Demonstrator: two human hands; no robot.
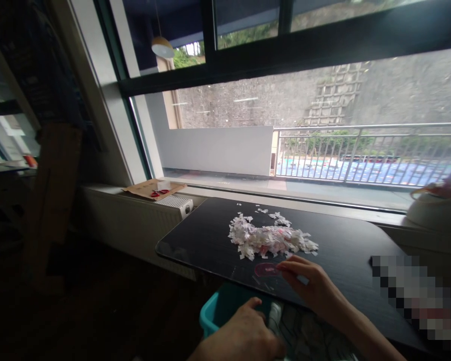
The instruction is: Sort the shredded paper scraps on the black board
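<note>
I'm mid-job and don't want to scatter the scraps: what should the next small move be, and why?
Probably ease the right hand, with its pinched pink oval piece, toward the teal bin: the piece shows between the paper scraps and the near edge of the table, and the bin sits just below that edge.

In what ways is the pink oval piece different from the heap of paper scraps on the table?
The pink oval piece is one flat, rounded item; the heap of paper scraps is many small, mostly whitish bits. The right hand pinches the pink oval piece, while the heap lies loose on the dark table. Both appear against that dark surface.
</note>
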